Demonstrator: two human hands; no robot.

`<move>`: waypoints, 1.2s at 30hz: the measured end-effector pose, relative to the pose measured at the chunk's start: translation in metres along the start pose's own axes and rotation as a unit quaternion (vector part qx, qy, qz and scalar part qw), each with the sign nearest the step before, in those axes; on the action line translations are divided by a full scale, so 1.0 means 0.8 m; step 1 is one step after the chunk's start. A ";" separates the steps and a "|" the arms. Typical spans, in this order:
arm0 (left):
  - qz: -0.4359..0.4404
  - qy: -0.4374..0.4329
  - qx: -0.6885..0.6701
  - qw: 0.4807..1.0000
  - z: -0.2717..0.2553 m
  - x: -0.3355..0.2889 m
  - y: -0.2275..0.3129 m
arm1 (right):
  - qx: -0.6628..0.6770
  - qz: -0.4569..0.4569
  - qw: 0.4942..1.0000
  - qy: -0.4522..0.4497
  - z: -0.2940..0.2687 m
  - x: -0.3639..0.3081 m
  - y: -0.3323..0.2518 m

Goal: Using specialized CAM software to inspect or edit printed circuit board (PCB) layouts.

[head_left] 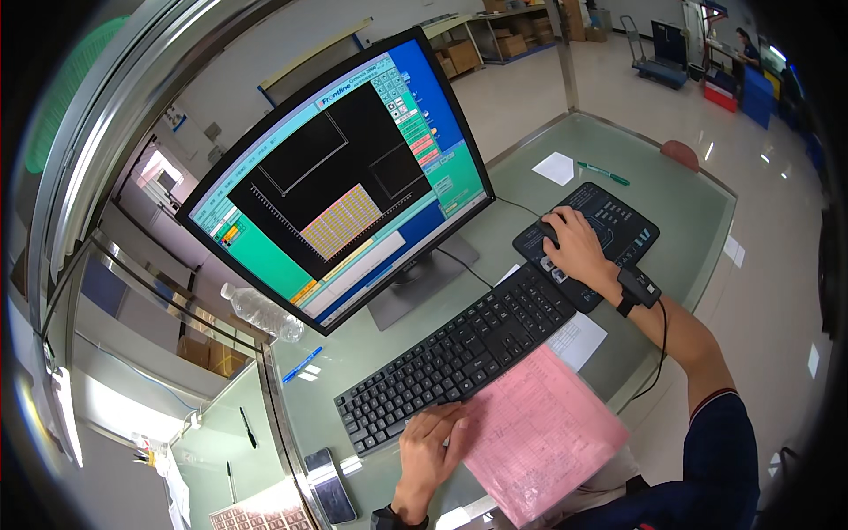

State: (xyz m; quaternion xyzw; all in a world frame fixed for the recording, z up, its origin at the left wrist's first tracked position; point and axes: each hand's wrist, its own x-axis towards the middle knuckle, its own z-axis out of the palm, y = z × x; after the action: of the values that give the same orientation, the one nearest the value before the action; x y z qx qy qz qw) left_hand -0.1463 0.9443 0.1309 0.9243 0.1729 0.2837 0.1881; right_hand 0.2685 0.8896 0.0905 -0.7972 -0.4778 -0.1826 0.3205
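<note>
My right hand [579,247] lies over a black computer mouse [548,231] on a dark printed mouse pad [623,216], its fingers curved around the mouse. My left hand [430,444] rests palm down at the front edge of a black keyboard [459,349], thumb apart from the fingers and nothing visible in it. Beside its thumb is a pink printed form [543,433] that looks to be in a clear sleeve. Behind the keyboard stands a monitor [336,185], tilted in view, showing a black drawing area with a yellow-pink grid.
A phone [331,486] lies left of my left hand. A blue pen [303,364] and a clear plastic bottle [262,311] are at the glass table's left side. White paper [554,168] and a green marker [604,173] lie beyond the mouse pad. Far off, a person [748,50] is beside bins.
</note>
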 end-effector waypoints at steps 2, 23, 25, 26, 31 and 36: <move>-0.003 -0.001 -0.003 1.000 0.000 -0.001 0.001 | -0.001 0.000 1.000 -0.001 0.001 -0.001 0.001; -0.010 0.004 -0.003 1.000 0.002 -0.003 -0.002 | 0.002 0.002 1.000 0.002 0.001 0.000 0.002; -0.019 -0.010 0.006 1.000 0.001 -0.004 -0.002 | 0.004 -0.003 1.000 0.007 0.000 0.000 0.002; -0.020 -0.008 0.008 1.000 0.001 -0.004 -0.002 | 0.002 0.002 1.000 0.003 -0.002 0.000 0.000; -0.005 0.001 0.008 1.000 0.004 -0.004 -0.003 | 0.002 0.010 1.000 -0.006 -0.004 -0.001 -0.002; -0.001 0.008 0.015 1.000 0.001 -0.002 -0.001 | 0.034 0.005 0.999 -0.026 -0.005 0.002 -0.009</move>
State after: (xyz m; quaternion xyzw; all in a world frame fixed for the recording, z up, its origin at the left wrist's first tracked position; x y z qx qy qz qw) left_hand -0.1476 0.9443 0.1294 0.9244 0.1799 0.2881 0.1737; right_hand 0.2626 0.8899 0.0970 -0.7929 -0.4878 -0.1433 0.3358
